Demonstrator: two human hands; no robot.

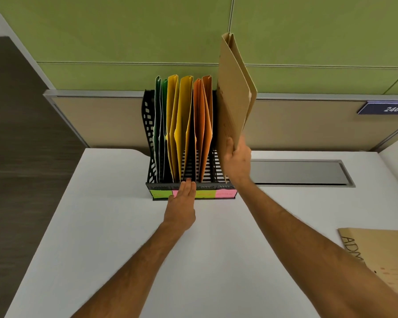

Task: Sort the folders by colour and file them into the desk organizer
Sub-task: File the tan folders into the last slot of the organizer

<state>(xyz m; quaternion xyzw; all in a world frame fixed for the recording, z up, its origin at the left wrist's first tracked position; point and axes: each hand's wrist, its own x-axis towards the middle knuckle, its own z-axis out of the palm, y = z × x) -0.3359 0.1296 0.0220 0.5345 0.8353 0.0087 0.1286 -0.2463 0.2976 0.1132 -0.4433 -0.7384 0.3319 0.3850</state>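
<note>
A black mesh desk organizer (149, 143) stands at the desk's back edge, with green and pink sticky notes along its front lip. Its slots hold green folders (159, 125), yellow folders (182, 127) and orange folders (203, 125), from left to right. My right hand (237, 162) grips a brown folder (233, 92) by its lower edge and holds it upright over the organizer's rightmost slot. My left hand (182, 204) lies flat, fingers together, against the organizer's front lip and holds nothing.
Another brown folder (381, 253) with handwritten letters lies on the white desk (115, 237) at the right edge. A grey cable hatch (299, 172) is set into the desk right of the organizer. Green and beige partition panels rise behind, with a blue "246" sign (387, 108).
</note>
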